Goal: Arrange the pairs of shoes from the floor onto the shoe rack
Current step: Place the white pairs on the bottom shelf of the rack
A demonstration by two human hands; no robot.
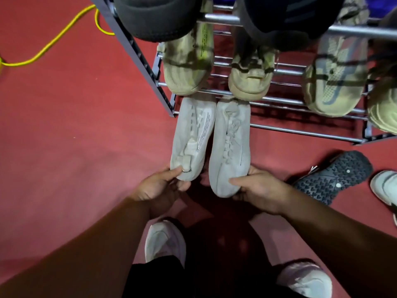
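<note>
My left hand (160, 186) pinches the heel of the left white shoe (193, 136), my right hand (257, 190) the right white shoe (231, 145). Toes are at the rack's (300, 130) near-left bottom corner. Risks: heel-only grip lets a toe droop between the bars; toes may snag the tan shoes (187, 67) overhanging just above.

One view only, camera on my head, wide-angle, tilted steeply down and forward. My forearms enter from bottom edge, my left hand (160, 186) and right hand (256, 191) close below lens at centre. Shoe rack (285, 129) fills top, upper tier very near, cropped. Red floor (75, 125) left, edges bowed. No second view to share.
</note>
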